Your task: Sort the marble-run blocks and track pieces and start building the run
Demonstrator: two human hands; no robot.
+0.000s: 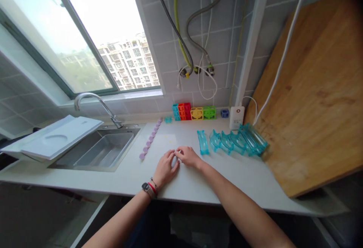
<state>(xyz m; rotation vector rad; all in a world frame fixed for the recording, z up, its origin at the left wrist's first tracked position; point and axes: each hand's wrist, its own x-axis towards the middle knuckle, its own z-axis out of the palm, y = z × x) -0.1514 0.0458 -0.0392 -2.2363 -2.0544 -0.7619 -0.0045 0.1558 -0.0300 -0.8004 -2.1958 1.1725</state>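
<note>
On the white table (244, 180), below a window (85, 36) and grey tiles (224, 58), the left hand (165, 169) and right hand (188, 156) pinched a small pale piece (174, 161).

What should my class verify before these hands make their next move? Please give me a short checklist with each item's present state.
1. Both hands in view: ok; the left hand and right hand meet over the white counter.
2. Item at the fingers identified: cannot tell; something pale shows between the hands, partly covered.
3. Purple pieces in a line: ok, a slanting row beside the sink.
4. Larger teal pieces apart from the hands: ok, off to the right.
5. All teal pieces together: not ok; a small teal piece lies near the coloured blocks.
</note>
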